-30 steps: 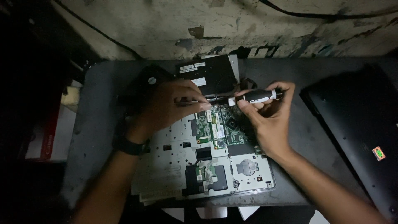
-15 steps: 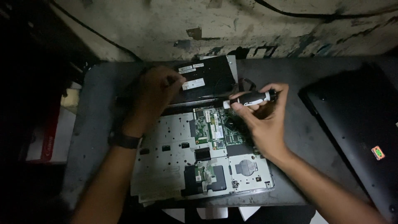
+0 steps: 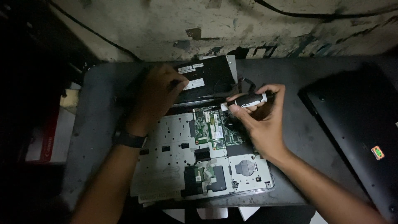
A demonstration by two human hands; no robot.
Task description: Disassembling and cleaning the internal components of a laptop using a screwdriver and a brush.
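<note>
Black-and-white screwdriver (image 3: 245, 100) now pinched sideways in the right hand (image 3: 260, 120), lifted off the green circuit board (image 3: 212, 129) just below it. Left hand (image 3: 156, 96) moved up from the board, fingers curled down onto the black drive (image 3: 203, 79) above the opened laptop base (image 3: 199, 159) on the desk (image 3: 290, 83). Suggests fastening done here, with the drive being freed.
</note>
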